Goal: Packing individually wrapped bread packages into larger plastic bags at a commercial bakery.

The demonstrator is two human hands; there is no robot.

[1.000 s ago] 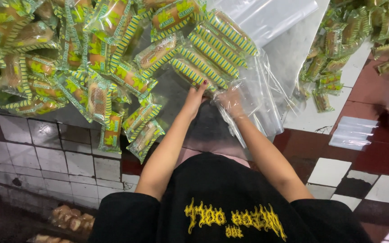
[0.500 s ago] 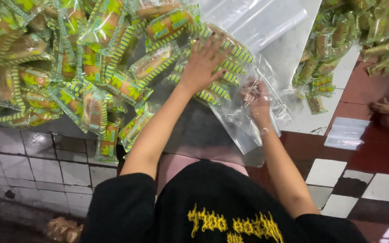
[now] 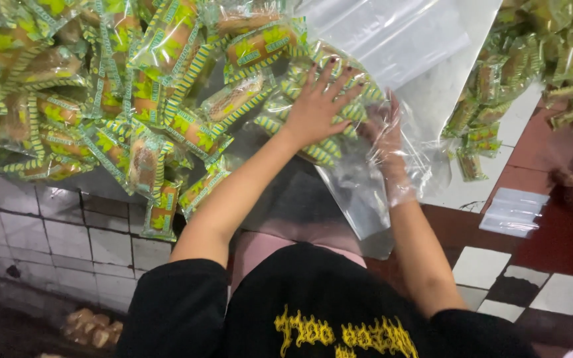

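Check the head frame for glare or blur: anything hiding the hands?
Head view: glare streaks on the clear bag; right hand veiled inside its film, fingers soft; left hand sharp on the packets; bottom-left corner dark, edges slightly smeared.

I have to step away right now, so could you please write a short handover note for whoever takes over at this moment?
Left hand: fingers spread, pressing flat on a row of green-and-yellow wrapped snack packets.
Right hand: inside the clear plastic bag, holding its mouth open beside those packets.
Done: one row of packets lies gathered at the bag's mouth; whether any are fully inside cannot be told.
Left: a large loose pile of packets lies to the left, more packets to the right, and folded spare bags lie on the tiled surface.
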